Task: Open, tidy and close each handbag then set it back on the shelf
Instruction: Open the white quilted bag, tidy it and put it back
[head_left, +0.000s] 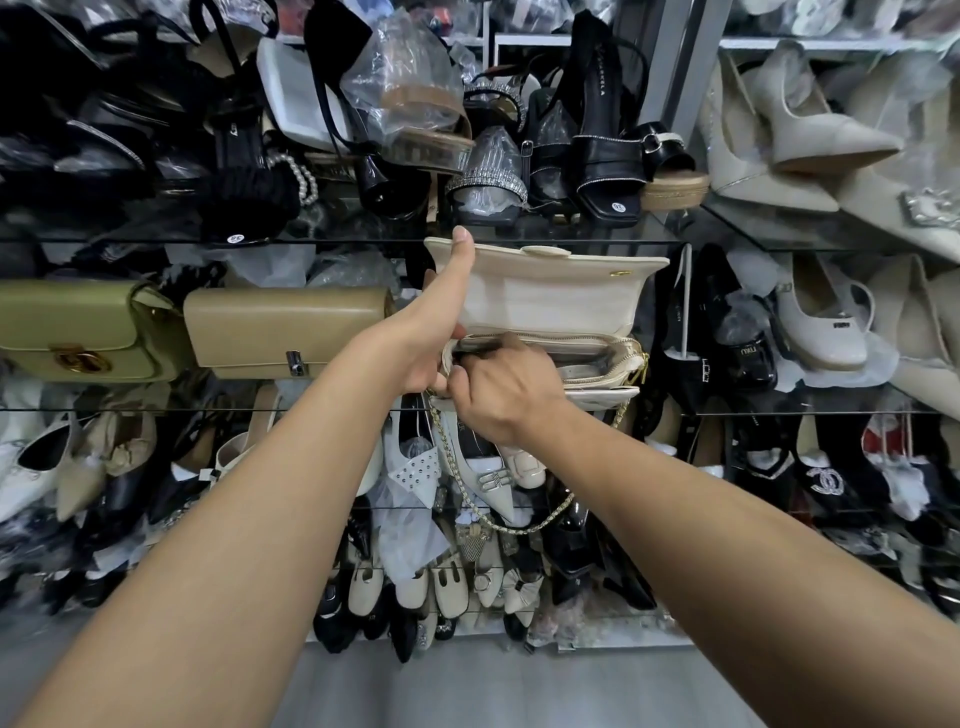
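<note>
While the flap stands raised, these lines hold:

Bag: cream handbag (545, 332), held up in front of the glass shelf (311, 410), its long axis running left to right, mouth facing the person.
Flap: cream flap (550, 286) tipped up and back, clasp tab at its top edge.
Left hand: left hand (441, 322) clasps the bag's left end, thumb stretched up along the flap's left edge and propping it open.
Right hand: right hand (498, 395) sits at the mouth's left half, fingers curled down into the opening; what they pinch, if anything, is hidden.
Key relation: the untidied part of the interior lies to the right of the right-hand grip, along the long axis; that hand is nearer.
Chain: gold chain strap (498, 519) hangs loose below.
Neighbours: tan handbag (285, 332) and green handbag (78, 332) rest on the shelf to the left.
</note>
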